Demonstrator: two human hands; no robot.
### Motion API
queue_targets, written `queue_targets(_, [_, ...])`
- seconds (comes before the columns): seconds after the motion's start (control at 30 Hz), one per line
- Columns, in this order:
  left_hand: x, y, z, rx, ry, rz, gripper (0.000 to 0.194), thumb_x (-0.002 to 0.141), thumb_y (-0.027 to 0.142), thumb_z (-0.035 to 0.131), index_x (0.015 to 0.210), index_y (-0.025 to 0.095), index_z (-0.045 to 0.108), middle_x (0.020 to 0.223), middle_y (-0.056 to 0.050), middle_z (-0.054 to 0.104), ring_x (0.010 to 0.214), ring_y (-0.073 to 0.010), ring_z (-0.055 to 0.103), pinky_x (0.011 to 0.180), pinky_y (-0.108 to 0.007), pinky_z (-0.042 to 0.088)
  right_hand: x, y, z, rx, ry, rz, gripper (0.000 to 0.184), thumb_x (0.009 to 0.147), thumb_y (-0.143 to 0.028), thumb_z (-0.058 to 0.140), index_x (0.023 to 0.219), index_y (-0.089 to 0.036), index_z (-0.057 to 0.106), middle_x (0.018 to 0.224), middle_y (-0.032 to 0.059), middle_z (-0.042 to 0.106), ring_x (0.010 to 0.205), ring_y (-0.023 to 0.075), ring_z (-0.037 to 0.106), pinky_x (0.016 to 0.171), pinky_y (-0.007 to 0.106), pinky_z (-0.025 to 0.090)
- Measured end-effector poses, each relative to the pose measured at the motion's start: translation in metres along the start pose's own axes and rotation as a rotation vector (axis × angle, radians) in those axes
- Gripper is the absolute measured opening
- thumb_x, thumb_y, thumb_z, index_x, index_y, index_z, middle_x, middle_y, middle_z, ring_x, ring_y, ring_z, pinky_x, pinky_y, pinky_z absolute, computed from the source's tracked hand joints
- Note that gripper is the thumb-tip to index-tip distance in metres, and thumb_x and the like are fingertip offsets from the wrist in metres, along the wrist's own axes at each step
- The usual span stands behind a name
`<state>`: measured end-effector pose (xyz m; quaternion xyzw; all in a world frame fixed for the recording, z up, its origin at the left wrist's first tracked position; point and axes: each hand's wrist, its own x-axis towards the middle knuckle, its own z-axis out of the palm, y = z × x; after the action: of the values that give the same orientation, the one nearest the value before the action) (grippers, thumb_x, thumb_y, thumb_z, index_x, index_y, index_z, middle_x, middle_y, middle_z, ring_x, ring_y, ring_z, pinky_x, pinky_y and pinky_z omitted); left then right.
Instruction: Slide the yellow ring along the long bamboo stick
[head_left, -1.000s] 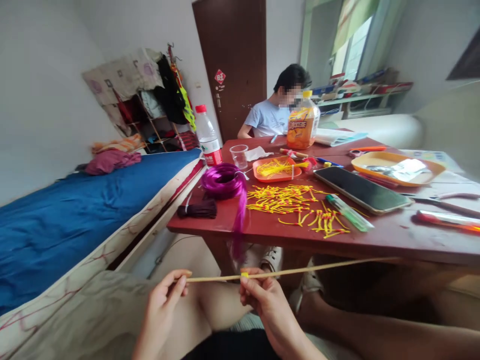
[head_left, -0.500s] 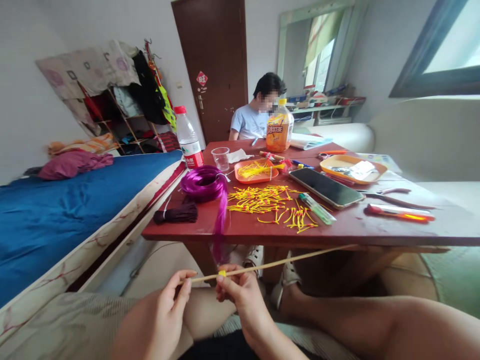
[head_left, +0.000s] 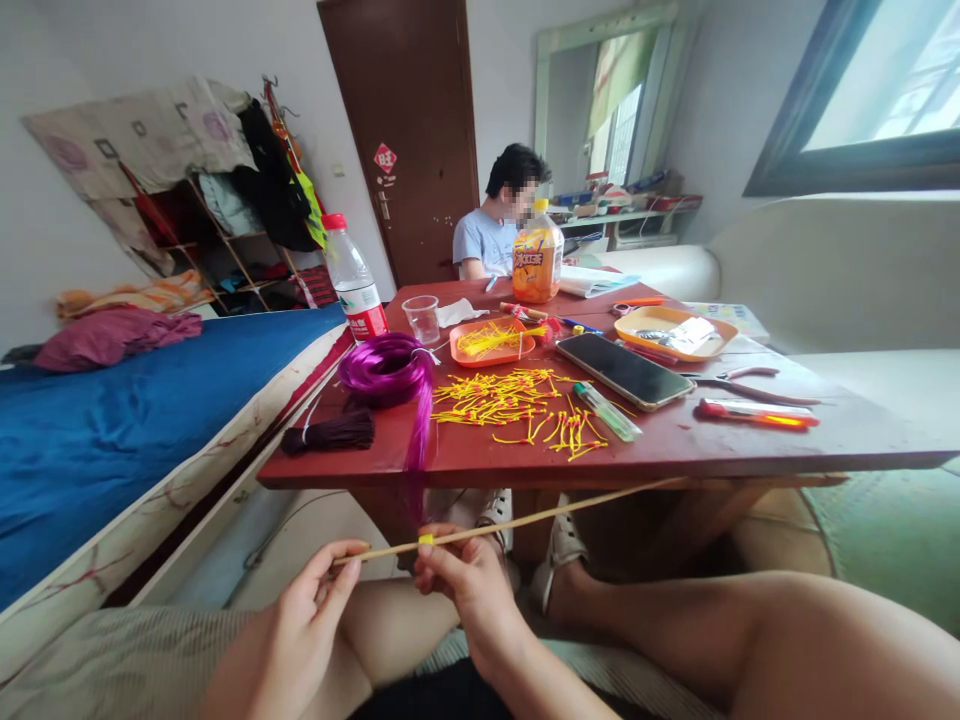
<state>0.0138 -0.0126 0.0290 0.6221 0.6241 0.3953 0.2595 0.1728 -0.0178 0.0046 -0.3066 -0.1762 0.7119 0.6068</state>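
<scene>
A long thin wooden stick (head_left: pixel 555 508) slants across my lap in front of the table edge, its right end higher. My left hand (head_left: pixel 311 600) pinches the stick's left end between thumb and fingers. Farther along it, my right hand (head_left: pixel 466 585) is closed on the stick beside a small yellow piece (head_left: pixel 426 540) wrapped around it. From a purple coil of flat, shiny strands (head_left: pixel 379 370) on the table, a loose length hangs over the edge down to the right hand. Several yellow wire-like pieces with red bits (head_left: pixel 491 398) lie beyond.
The red table (head_left: pixel 465 462) carries a phone (head_left: pixel 625 370), a green-capped tube (head_left: pixel 606 412), pliers (head_left: pixel 739 385), a cutter (head_left: pixel 757 413), two orange trays, a dark bundle (head_left: pixel 330 430) and bottles. Across it sits a person (head_left: pixel 484 240). A bed (head_left: pixel 150 420) stands left.
The whole view has shifted, so the table and hands appear slightly farther left. Both hands keep their hold on the stick; the yellow piece stays by the right thumb.
</scene>
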Motion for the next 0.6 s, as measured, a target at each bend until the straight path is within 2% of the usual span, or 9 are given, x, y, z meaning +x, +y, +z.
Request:
queue_targets(0.13, [-0.002,0.004,0.000,0.189,-0.049,0.178,0.030,0.071,0.047,0.054,0.083,0.022,0.063,0.082,-0.004,0.068,0.076,-0.0212,0.064,0.068,-0.028,0.051,-0.003,-0.003,0.003,0.012,-0.007,0.017,0.040,0.048,-0.034,0.078,0.074,-0.012,0.057,0.052,0.0005,0.062,0.042,0.0087,0.051,0.050,0.023,0.039])
queue_targets(0.27, [-0.001,0.010,0.002,0.312,-0.018,0.363,0.026,0.074,0.044,0.051,0.083,0.023,0.063,0.085,-0.004,0.067,0.082,-0.0213,0.063,0.072,-0.029,0.050,-0.005,-0.007,0.006,0.021,-0.002,0.027,0.041,0.046,-0.033,0.079,0.073,-0.012,0.057,0.052,0.0016,0.062,0.043,0.0096,0.053,0.050,0.023,0.041])
queue_targets(0.6, [0.004,0.017,0.001,0.327,-0.039,0.424,0.022,0.078,0.042,0.047,0.073,0.024,0.059,0.068,0.000,0.066,0.062,-0.0157,0.063,0.057,-0.020,0.048,-0.003,-0.011,0.002,0.111,0.096,0.014,0.029,0.046,-0.023,0.074,0.068,-0.011,0.059,0.044,-0.0010,0.058,0.038,0.0073,0.047,0.044,0.020,0.038])
